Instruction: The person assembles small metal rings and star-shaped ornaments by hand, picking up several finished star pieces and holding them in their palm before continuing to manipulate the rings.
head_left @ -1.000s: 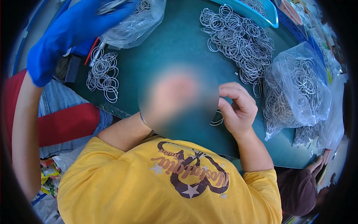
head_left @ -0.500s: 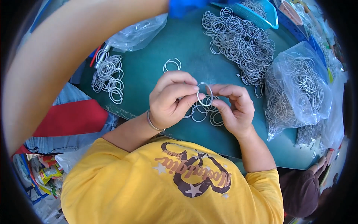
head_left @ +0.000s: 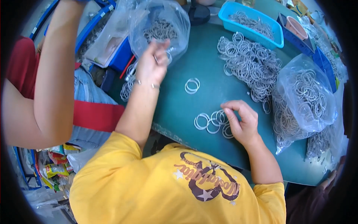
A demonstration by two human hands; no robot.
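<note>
My left hand (head_left: 152, 63) is stretched out to the far left, fingers closed and smeared by motion. A thin metal ring (head_left: 168, 58) shows at its fingertips, in front of a clear plastic bag (head_left: 181, 28) that holds a heap of grey rings (head_left: 161, 30). Thumb and forefinger of my right hand (head_left: 244, 123) are pinched together over the green table (head_left: 179, 112); whatever lies between them is too small to make out. Beneath and beside those fingers are several loose silver rings (head_left: 202, 121). Two more overlapping rings (head_left: 192, 86) lie farther off.
A large pile of rings (head_left: 250, 59) spreads at the far right, below a turquoise basket (head_left: 278, 42). Nearer stands a clear bag full of rings (head_left: 305, 99). Another person's bare arm (head_left: 56, 74) reaches up along the left side, beside a blue bin (head_left: 123, 56).
My hands have parted. The left moved far left to the bag with a ring, while the right stayed near the loose rings. The other person's arm drew back leftward, uncovering the bag and the basket.
</note>
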